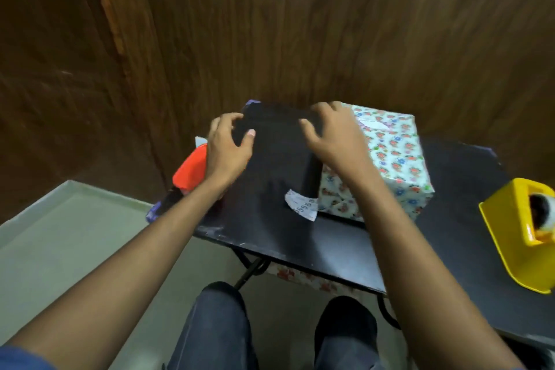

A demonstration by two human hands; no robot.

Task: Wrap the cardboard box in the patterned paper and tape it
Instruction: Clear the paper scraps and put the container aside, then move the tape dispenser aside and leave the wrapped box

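Brown wooden walls stand behind the dark surface (450, 165), where the box covered in flowery patterned paper (387, 159) sits so the left hand (228, 153) and right hand (333, 135), both loosely curled and holding nothing, can reach it, yellow tape holder (510, 228) waiting nearby.

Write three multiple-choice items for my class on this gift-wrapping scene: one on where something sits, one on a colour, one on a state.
1. Where is the yellow tape dispenser?
A. at the table's right edge
B. on top of the box
C. on the floor

2. What colour is the table top?
A. white
B. black
C. green

3. How does the wrapped box look?
A. bare cardboard
B. covered in floral paper
C. crushed flat

Answers:
1 A, it stands far right on the table.
2 B, the surface is dark black.
3 B, flowered paper covers every visible side.
The left hand and right hand hover, holding nothing.
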